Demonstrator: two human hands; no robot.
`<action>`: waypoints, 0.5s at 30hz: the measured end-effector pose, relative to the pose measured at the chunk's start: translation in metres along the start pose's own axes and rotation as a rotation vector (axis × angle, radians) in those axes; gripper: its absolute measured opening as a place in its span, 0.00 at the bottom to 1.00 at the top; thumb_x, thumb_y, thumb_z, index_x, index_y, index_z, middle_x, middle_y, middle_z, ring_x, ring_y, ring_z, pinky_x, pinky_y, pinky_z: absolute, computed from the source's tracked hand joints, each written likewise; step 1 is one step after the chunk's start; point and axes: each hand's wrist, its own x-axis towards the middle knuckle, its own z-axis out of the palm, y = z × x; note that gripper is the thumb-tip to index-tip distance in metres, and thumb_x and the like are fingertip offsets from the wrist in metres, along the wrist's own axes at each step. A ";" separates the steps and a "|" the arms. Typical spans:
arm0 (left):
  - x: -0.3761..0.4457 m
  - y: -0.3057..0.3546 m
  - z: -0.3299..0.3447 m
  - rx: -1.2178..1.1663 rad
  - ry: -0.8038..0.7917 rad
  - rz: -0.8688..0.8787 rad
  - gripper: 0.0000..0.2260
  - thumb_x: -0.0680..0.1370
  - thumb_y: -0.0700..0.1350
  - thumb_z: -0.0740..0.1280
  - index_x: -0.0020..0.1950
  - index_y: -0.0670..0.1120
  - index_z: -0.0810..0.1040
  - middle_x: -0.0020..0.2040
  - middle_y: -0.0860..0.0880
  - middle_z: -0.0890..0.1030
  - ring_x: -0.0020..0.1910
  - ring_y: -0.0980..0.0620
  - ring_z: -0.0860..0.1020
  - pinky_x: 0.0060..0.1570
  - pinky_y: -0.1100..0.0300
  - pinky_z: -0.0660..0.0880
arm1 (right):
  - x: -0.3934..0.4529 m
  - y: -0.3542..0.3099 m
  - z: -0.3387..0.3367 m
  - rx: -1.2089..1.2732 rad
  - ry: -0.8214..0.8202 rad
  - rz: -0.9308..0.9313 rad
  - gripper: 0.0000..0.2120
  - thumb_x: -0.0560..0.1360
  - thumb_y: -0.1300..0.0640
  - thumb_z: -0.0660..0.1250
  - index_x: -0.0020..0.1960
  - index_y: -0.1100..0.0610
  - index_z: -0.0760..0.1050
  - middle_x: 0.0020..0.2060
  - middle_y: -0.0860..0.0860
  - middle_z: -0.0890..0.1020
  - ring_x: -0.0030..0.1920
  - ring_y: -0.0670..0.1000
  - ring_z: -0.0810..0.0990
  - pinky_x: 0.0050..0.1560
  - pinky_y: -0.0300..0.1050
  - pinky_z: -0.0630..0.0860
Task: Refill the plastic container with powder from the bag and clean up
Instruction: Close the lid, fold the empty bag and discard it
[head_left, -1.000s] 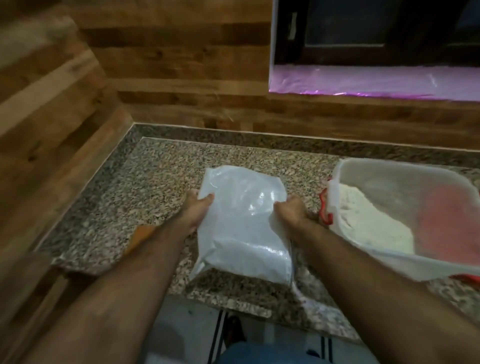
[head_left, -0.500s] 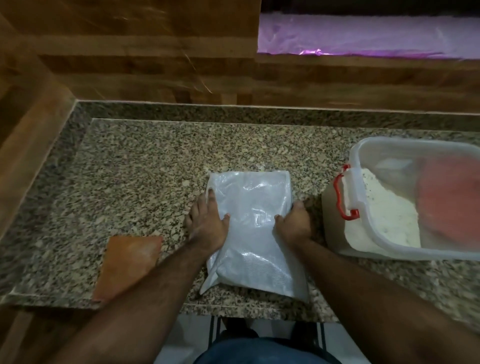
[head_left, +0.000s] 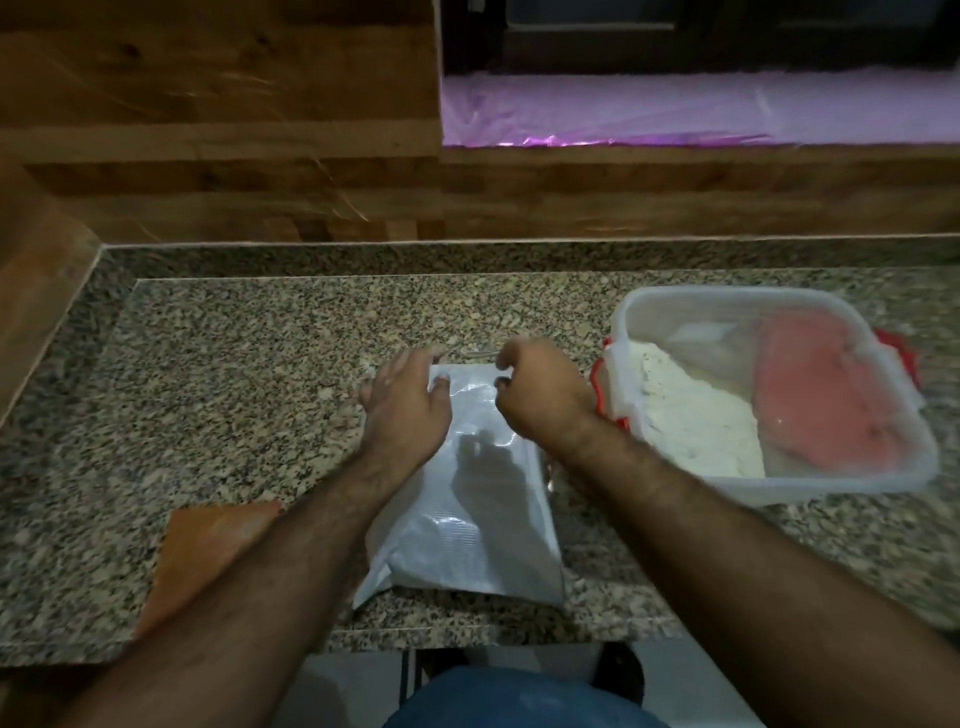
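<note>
both hands are now sitting at the bag's far edge, having slid up from its sides. left hand (head_left: 402, 410) is lying spread on the bag (head_left: 467, 525); right hand (head_left: 540, 395) is curling, pinching its top. the bag is lying flat on the bench (head_left: 234, 374), seemingly unopened. the container (head_left: 769, 400) beside it is standing part full, so pouring is remaining. an orange cloth (head_left: 208, 545) is waiting left.

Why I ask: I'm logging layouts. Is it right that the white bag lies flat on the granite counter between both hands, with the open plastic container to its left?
Not quite. In the head view the plastic container stands to the right of the bag, not the left. The rest holds: the bag lies flat on the counter, with the left hand and right hand at its far end.
</note>
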 end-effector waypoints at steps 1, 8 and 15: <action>-0.001 0.022 -0.001 -0.065 0.042 0.041 0.19 0.82 0.51 0.61 0.71 0.50 0.79 0.66 0.51 0.83 0.69 0.44 0.78 0.74 0.38 0.68 | 0.000 -0.003 -0.024 -0.019 -0.007 -0.021 0.10 0.78 0.61 0.71 0.57 0.52 0.83 0.54 0.51 0.85 0.56 0.55 0.84 0.52 0.46 0.79; -0.050 0.185 0.034 -0.257 0.076 0.411 0.15 0.79 0.56 0.69 0.61 0.50 0.84 0.47 0.55 0.84 0.49 0.50 0.82 0.53 0.48 0.80 | -0.019 0.098 -0.185 0.047 0.202 -0.051 0.05 0.75 0.59 0.73 0.48 0.50 0.85 0.46 0.49 0.88 0.50 0.53 0.86 0.54 0.48 0.83; -0.083 0.300 0.142 0.209 -0.224 0.551 0.23 0.79 0.70 0.65 0.59 0.53 0.84 0.47 0.55 0.85 0.52 0.49 0.81 0.51 0.53 0.75 | -0.006 0.335 -0.226 0.117 0.327 0.192 0.10 0.76 0.61 0.72 0.36 0.53 0.79 0.41 0.55 0.88 0.47 0.58 0.86 0.50 0.49 0.82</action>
